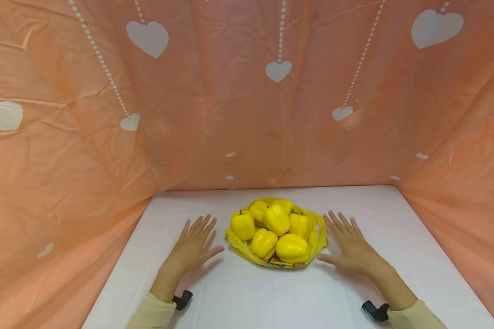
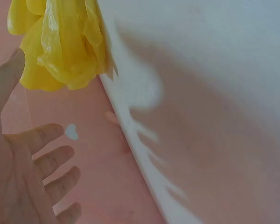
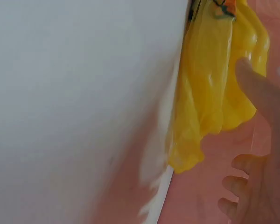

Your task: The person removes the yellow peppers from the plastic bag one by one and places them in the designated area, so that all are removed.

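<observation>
Several yellow bell peppers (image 1: 277, 220) lie heaped in a yellow plastic bag (image 1: 247, 254) whose mouth is spread wide around them. To the left of the bag, my left hand (image 1: 194, 249) is held with fingers and thumb spread, apart from it. On the other side my right hand (image 1: 351, 248) has its fingers spread too, close to the bag's right edge; neither hand holds anything. Crumpled folds of the bag (image 2: 72, 56) show in the left wrist view. In the right wrist view, the bag's side (image 3: 205, 88) bears part of a dark and orange print.
The bag stands on a white-covered table (image 1: 230, 297). An orange curtain (image 1: 238, 114) with white hearts hangs behind and along both sides. Dark wrist-worn devices sit at the left wrist (image 1: 183, 300) and right wrist (image 1: 375, 311), beside beige sleeves.
</observation>
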### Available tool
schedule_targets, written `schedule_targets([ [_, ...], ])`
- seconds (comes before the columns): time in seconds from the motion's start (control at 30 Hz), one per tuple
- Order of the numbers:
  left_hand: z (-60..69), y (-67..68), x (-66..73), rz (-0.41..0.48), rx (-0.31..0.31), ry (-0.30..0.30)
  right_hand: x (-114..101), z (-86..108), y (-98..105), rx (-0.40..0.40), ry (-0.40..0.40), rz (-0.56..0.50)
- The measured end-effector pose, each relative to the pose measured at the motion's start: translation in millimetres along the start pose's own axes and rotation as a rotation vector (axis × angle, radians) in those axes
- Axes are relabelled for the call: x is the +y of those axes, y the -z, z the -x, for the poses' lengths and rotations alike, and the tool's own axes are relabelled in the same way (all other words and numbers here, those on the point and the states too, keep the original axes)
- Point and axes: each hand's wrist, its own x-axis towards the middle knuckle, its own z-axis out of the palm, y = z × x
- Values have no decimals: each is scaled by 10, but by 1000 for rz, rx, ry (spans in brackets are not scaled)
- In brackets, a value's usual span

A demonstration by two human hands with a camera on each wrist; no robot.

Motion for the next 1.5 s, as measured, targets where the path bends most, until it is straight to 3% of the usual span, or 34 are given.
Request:
schedule_targets([
  [0.4, -138, -64, 58, 47, 2, -30, -132, -50, -113, -20, 52, 2],
  [0.77, -302, -51, 124, 146, 12, -47, -225, -94, -152, -34, 42, -22],
  [1.0, -358, -110, 182, 316, 68, 53, -262, -80, -185, -31, 38, -33],
  [1.23, -439, -163, 244, 365, 93, 118, -272, -96, -232, -24, 27, -19],
  [1.5, -472, -207, 301, 446, 76, 178, -299, -97, -245, -39, 13, -32],
])
